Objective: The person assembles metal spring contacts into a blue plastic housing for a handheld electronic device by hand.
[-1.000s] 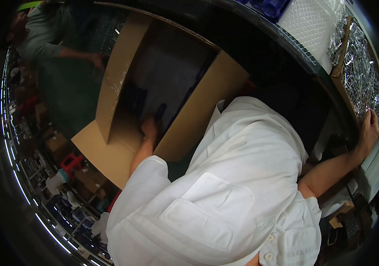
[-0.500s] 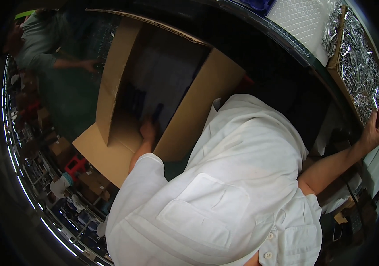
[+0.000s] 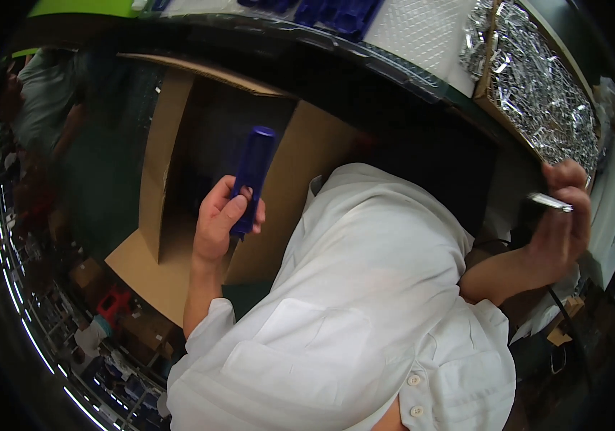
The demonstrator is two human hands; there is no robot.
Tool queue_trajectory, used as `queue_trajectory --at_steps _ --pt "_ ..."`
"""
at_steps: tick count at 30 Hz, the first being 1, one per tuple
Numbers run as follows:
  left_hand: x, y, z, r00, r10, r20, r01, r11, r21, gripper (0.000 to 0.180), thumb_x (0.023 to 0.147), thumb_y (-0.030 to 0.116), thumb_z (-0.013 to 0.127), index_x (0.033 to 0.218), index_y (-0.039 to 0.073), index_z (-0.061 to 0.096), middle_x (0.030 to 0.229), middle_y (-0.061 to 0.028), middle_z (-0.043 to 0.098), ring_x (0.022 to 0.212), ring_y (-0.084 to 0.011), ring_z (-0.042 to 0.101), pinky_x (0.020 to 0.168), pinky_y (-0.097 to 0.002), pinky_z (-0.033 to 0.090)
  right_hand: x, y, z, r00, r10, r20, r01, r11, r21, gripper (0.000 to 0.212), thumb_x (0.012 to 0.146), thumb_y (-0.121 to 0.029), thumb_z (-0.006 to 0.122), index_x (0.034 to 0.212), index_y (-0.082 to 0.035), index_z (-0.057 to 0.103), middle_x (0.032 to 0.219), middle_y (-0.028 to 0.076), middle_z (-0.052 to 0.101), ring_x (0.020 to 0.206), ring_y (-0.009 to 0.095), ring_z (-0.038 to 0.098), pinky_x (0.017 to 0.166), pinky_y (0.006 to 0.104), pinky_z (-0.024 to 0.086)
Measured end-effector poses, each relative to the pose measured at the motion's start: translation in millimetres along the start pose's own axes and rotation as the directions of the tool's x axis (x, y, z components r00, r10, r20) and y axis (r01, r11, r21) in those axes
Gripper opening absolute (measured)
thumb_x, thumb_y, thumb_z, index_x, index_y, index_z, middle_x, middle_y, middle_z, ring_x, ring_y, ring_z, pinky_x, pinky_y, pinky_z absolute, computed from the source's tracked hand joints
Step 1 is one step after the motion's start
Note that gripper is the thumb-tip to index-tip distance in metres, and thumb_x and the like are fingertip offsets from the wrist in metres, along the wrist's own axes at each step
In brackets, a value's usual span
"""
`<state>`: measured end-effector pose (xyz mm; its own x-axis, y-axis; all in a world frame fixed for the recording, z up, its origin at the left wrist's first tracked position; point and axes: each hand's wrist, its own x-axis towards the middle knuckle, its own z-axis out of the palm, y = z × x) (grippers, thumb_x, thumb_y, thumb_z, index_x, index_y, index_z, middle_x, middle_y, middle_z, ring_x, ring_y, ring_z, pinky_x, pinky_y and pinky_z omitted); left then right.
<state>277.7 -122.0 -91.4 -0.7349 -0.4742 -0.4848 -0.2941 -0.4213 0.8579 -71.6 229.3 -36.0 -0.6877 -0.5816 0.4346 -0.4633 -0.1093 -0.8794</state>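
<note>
My left hand [image 3: 214, 223] grips the lower part of a long, glossy dark-blue plastic casing [image 3: 256, 158], held upright above an open cardboard box [image 3: 311, 154]. Thumb and fingers wrap round the casing near a small hole in its side. Over at the right, my right hand [image 3: 557, 241] has a small shiny metal piece [image 3: 552, 202] between its fingers, blurred by motion. Right behind that hand stands a carton [image 3: 498, 108] heaped with similar loose metal pieces [image 3: 541, 86]. Shadow hides the inside of the box.
Along the far bench lie more blue plastic parts [image 3: 336, 13] and a white quilted-looking sheet [image 3: 419, 32]. A person in a grey-green top [image 3: 50, 86] is at the far left. Red plastic stool [image 3: 113, 303] and cartons [image 3: 146, 329] stand at the lower left.
My left hand has come up out of the box with the blue casing. My right hand has drawn back from the heap of metal pieces, holding one. The view has shifted too.
</note>
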Motion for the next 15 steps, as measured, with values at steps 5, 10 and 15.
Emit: queue_trajectory --at_steps 5,10,15 --pt "56 27 71 0.819 -0.177 0.545 0.130 0.984 0.124 0.022 0.100 0.020 0.061 0.113 0.003 0.059 0.089 -0.0093 0.069 0.073 -0.0104 0.062 0.066 -0.0251 0.052 20 -22 81 0.876 0.208 0.436 -0.250 0.967 0.040 0.014 0.085 -0.005 0.075 0.098 0.000 0.075 0.149 0.027 0.057 0.132 0.034 0.062 0.110 0.0428 0.047" --pt "94 50 115 0.705 -0.280 0.651 0.117 0.952 0.283 0.028 0.099 0.020 0.058 0.117 -0.001 0.064 0.086 -0.0082 0.071 0.068 -0.0102 0.065 0.062 -0.0242 0.052 -6 5 89 0.763 0.463 0.450 -0.550 0.832 0.075 0.009 0.094 -0.003 0.074 0.100 0.003 0.074 0.135 0.018 0.067 0.097 0.015 0.070 0.085 0.0266 0.055" --pt "108 51 137 0.855 -0.136 0.501 0.096 0.990 0.104 0.047 0.105 0.033 0.055 0.129 -0.006 0.065 0.110 -0.0199 0.076 0.072 -0.0204 0.077 0.055 -0.0244 0.058 -36 28 82 0.758 0.599 0.258 -0.652 0.696 0.301 0.009 0.097 -0.001 0.071 0.102 0.006 0.074 0.129 0.016 0.069 0.096 0.012 0.069 0.084 0.0253 0.056"
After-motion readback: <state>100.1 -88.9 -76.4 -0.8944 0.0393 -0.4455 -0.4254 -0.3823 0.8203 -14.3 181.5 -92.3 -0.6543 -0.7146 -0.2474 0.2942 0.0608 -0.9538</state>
